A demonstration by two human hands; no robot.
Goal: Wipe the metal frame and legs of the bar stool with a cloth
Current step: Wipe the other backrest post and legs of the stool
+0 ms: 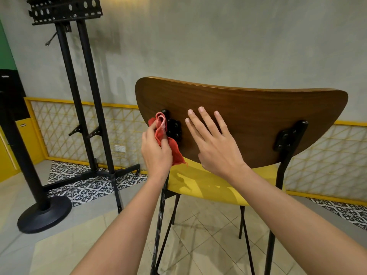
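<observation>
The bar stool stands right in front of me, seen from behind: a brown wooden backrest (248, 112), a yellow seat (208, 185) and black metal legs (275, 225). My left hand (155, 151) grips a red cloth (166, 135) and holds it against the left black bracket (174, 129) of the frame on the back of the backrest. My right hand (212, 141) lies flat on the wood with straight, spread fingers, between the left bracket and the right bracket (288, 135).
A tall black metal stand (83, 92) on a wheeled base rises at the left. A black post with a round base (43, 215) stands further left. A grey wall with yellow lattice panels (327, 155) runs behind the stool. The floor is tiled.
</observation>
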